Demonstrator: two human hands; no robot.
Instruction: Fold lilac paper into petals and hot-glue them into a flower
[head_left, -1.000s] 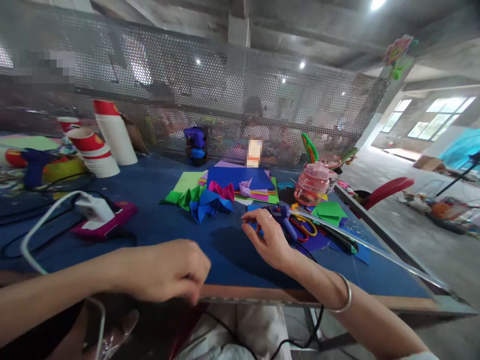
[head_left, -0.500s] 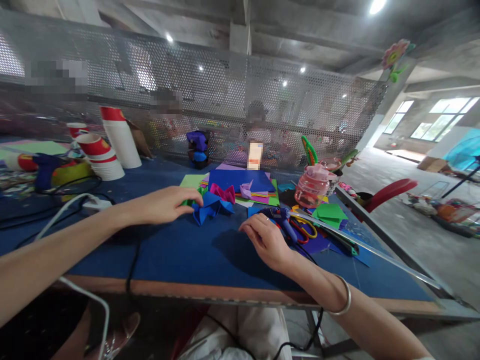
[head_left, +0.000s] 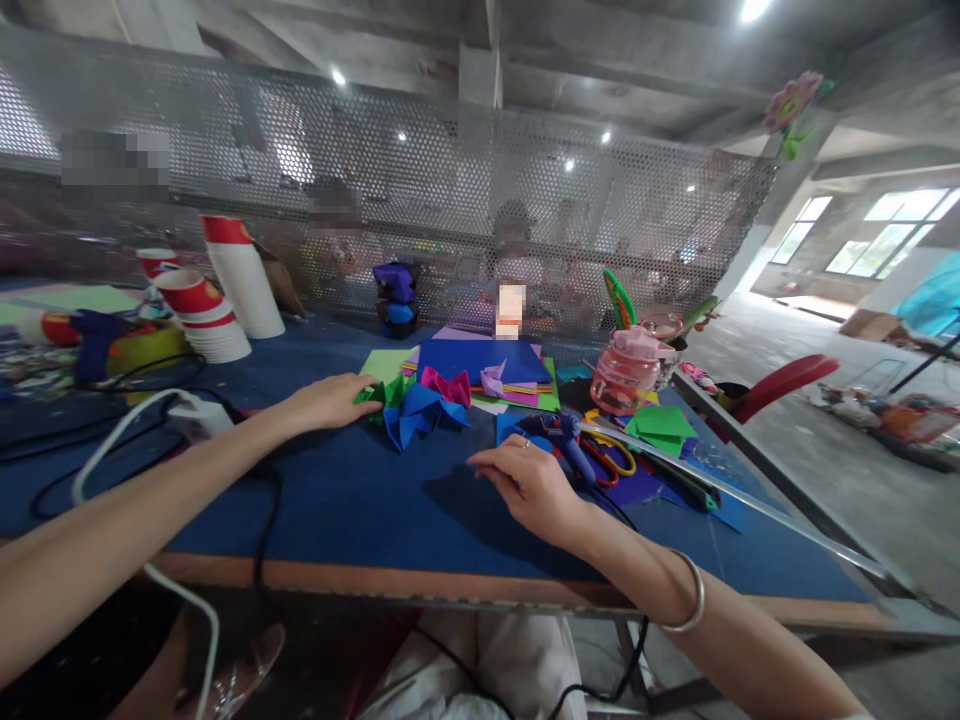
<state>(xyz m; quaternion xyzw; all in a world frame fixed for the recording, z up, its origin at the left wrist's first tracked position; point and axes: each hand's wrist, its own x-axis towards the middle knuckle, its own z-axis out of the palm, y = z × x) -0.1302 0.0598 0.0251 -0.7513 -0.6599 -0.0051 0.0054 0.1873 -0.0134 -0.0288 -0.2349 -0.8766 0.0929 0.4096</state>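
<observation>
My left hand is at the left end of a row of folded paper pieces, its fingertips closed on the edge of a green folded paper piece. Right beside that piece lies a blue folded paper piece with pointed tips, and a magenta folded paper piece sits just behind. Over the middle of the table my right hand hovers with fingers bent and drawn together; nothing shows in them. A blue glue gun lies close to its right.
Behind the pieces is a stack of coloured paper with a small lilac folded piece on it. Scissors, a pink jar and green paper are at right. Paper cups and a white plug with cable are at left.
My left hand has shifted left, from beside the blue folded piece to the green one, uncovering more of it. My right hand has barely moved; its fingers have straightened slightly.
</observation>
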